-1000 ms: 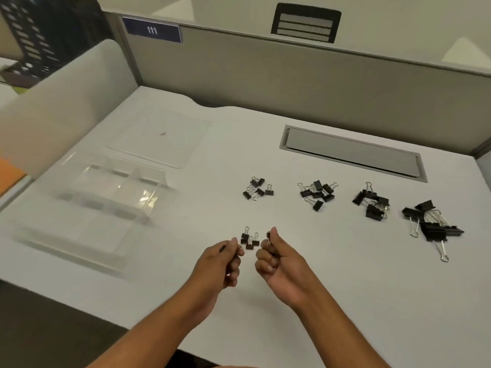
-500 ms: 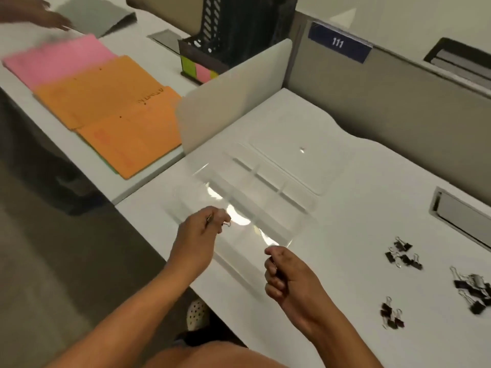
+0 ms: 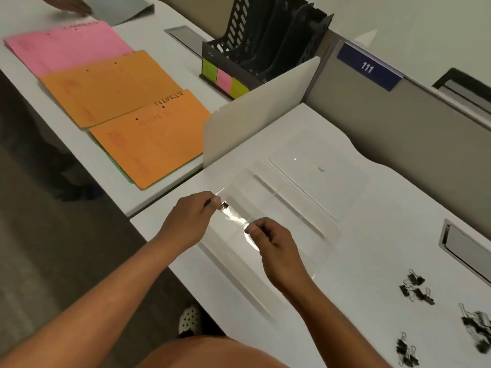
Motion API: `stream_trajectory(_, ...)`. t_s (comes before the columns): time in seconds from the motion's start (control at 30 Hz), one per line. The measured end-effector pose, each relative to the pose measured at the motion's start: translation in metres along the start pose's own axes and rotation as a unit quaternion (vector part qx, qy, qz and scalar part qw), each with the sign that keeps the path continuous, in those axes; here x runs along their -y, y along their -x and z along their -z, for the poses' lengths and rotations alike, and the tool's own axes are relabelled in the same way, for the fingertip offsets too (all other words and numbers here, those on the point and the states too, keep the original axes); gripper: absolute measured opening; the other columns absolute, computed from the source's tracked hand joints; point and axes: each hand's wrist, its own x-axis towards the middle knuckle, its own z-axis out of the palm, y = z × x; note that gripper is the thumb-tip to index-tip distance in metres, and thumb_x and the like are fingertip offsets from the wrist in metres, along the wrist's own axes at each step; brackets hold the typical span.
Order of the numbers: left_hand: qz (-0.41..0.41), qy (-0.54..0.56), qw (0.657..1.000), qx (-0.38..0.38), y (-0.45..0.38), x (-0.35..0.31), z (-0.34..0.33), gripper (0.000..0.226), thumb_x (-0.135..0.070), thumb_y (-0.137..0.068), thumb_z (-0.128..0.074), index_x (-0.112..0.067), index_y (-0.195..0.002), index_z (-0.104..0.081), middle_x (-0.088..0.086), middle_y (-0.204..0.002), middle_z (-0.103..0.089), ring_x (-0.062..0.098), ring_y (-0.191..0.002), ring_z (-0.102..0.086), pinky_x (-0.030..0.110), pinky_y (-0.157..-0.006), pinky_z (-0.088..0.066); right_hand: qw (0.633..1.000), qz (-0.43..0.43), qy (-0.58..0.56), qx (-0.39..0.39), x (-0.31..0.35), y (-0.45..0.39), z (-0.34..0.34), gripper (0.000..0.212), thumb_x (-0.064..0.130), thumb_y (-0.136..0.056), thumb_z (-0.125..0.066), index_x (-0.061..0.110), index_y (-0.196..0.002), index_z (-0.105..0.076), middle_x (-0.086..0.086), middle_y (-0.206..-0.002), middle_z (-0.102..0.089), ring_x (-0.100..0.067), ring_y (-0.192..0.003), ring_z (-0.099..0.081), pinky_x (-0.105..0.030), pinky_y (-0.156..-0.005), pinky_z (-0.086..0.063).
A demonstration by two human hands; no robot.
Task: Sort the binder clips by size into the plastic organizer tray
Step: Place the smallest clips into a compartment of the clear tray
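Small black binder clip [image 3: 225, 205] pinched by its wire handles in left hand [image 3: 190, 221], hanging over near left part of clear plastic organizer tray [image 3: 313, 224]. Right hand [image 3: 276, 245] just beside, over same tray, fingers curled with thumb and forefinger pressed together; cannot tell whether anything held. Tray resting on white bench [image 3: 372, 261], clear lid [image 3: 318, 168] lying flat just behind. Groups of loose black binder clips [image 3: 417, 288] well apart to right on bench, some blurred at frame edge. White divider panel [image 3: 260, 107] standing at bench's left edge. Beyond it, orange folders [image 3: 148, 139], pink folder [image 3: 66, 46] and black file rack [image 3: 265, 35] on neighbouring desk.
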Motion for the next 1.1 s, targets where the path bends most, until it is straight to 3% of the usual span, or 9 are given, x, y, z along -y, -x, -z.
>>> stream_trajectory(0.1, 0.043, 0.044, 0.998, -0.001, 0.009, 0.007, 0.0, 0.034, -0.044, -0.11, -0.04, -0.025, -0.095, -0.065, -0.003, -0.095, -0.069, 0.015, -0.088, -0.064, 0.028, -0.071, -0.047, 0.992, 0.074, 0.1, 0.022, 0.015, -0.035, -0.012, 0.023, 0.032, -0.109, -0.05, 0.021, -0.097, -0.065, 0.011, -0.079, -0.062, -0.004, -0.07, -0.056, -0.013, -0.064, -0.04)
stream_trajectory(0.23, 0.074, 0.073, 0.994, 0.015, 0.021, 0.01, -0.001, 0.036, -0.044, -0.11, -0.041, -0.021, -0.086, -0.057, -0.002, -0.08, -0.06, 0.013, -0.075, -0.057, 0.024, -0.063, -0.039, 0.965, 0.09, 0.238, 0.071, 0.018, -0.07, -0.027, 0.039, 0.042, -0.113, -0.035, 0.016, -0.105, -0.064, 0.0, -0.093, -0.069, -0.019, -0.083, -0.064, -0.041, -0.077, -0.054)
stream_trajectory(0.37, 0.069, 0.106, 0.992, 0.015, 0.026, 0.011, -0.003, 0.036, -0.035, -0.11, -0.042, -0.017, -0.081, -0.054, -0.002, -0.074, -0.054, 0.011, -0.067, -0.05, 0.028, -0.065, -0.04, 0.975, 0.048, 0.216, 0.023, 0.009, -0.069, -0.022, 0.035, 0.044, -0.112, -0.034, 0.023, -0.092, -0.053, 0.009, -0.077, -0.057, -0.011, -0.07, -0.055, -0.029, -0.063, -0.04)
stream_trajectory(0.5, -0.035, -0.005, 0.999, -0.022, 0.016, 0.014, -0.011, 0.026, -0.03, -0.111, -0.038, -0.026, -0.109, -0.064, -0.008, -0.106, -0.058, 0.01, -0.09, -0.061, 0.027, -0.077, -0.051, 0.99, -0.004, 0.139, 0.012, 0.006, -0.049, -0.014, 0.021, 0.02, -0.106, -0.042, 0.018, -0.099, -0.061, 0.002, -0.078, -0.062, -0.006, -0.062, -0.051, -0.018, -0.057, -0.039)
stream_trajectory(0.6, -0.115, -0.111, 0.987, -0.027, 0.001, 0.007, -0.019, 0.03, -0.031, -0.111, -0.043, -0.025, -0.134, -0.062, -0.006, -0.118, -0.056, 0.012, -0.099, -0.062, 0.019, -0.084, -0.05, 0.989, -0.024, 0.141, 0.034, 0.005, -0.041, -0.016, 0.022, 0.01, -0.103, -0.045, 0.019, -0.112, -0.063, 0.003, -0.084, -0.062, -0.007, -0.066, -0.053, -0.02, -0.064, -0.04)
stream_trajectory(0.7, -0.122, -0.17, 0.978, -0.019, -0.01, 0.004, -0.024, 0.039, -0.037, -0.108, -0.052, -0.026, -0.144, -0.057, -0.001, -0.131, -0.057, 0.016, -0.113, -0.064, 0.025, -0.094, -0.049, 0.984, -0.015, 0.17, 0.042, 0.008, -0.039, -0.017, 0.028, 0.007, -0.103, -0.049, 0.023, -0.12, -0.063, 0.01, -0.096, -0.06, -0.004, -0.076, -0.053, -0.016, -0.068, -0.038)
stream_trajectory(0.83, -0.05, -0.044, 0.992, -0.103, -0.008, 0.004, -0.017, 0.041, -0.031, -0.108, -0.053, -0.025, -0.148, -0.054, -0.005, -0.125, -0.047, 0.007, -0.1, -0.056, 0.005, -0.069, -0.04, 0.979, 0.026, 0.198, 0.034, 0.018, -0.044, -0.012, 0.029, 0.009, -0.105, -0.049, 0.024, -0.126, -0.063, 0.01, -0.106, -0.064, -0.005, -0.079, -0.059, -0.012, -0.068, -0.039)
stream_trajectory(0.93, -0.042, 0.033, 0.983, -0.173, -0.002, 0.008, -0.013, 0.035, -0.018, -0.108, -0.05, -0.027, -0.141, -0.061, -0.009, -0.118, -0.045, 0.005, -0.093, -0.055, 0.009, -0.07, -0.04, 0.971, 0.071, 0.228, 0.028, 0.022, -0.06, -0.017, 0.03, 0.01, -0.108, -0.046, 0.02, -0.129, -0.064, 0.003, -0.118, -0.066, -0.01, -0.096, -0.063, -0.017, -0.079, -0.044)
stream_trajectory(1.1, -0.051, 0.057, 0.983, -0.165, 0.011, 0.004, -0.023, 0.032, -0.016, -0.105, -0.058, -0.028, -0.133, -0.067, -0.008, -0.112, -0.047, 0.005, -0.097, -0.057, 0.024, -0.075, -0.056, 0.953, 0.112, 0.275, 0.057, 0.008, -0.075, -0.024, 0.034, 0.013, -0.108, -0.053, 0.021, -0.139, -0.063, 0.0, -0.14, -0.065, -0.021, -0.131, -0.052, -0.032, -0.108, -0.045)
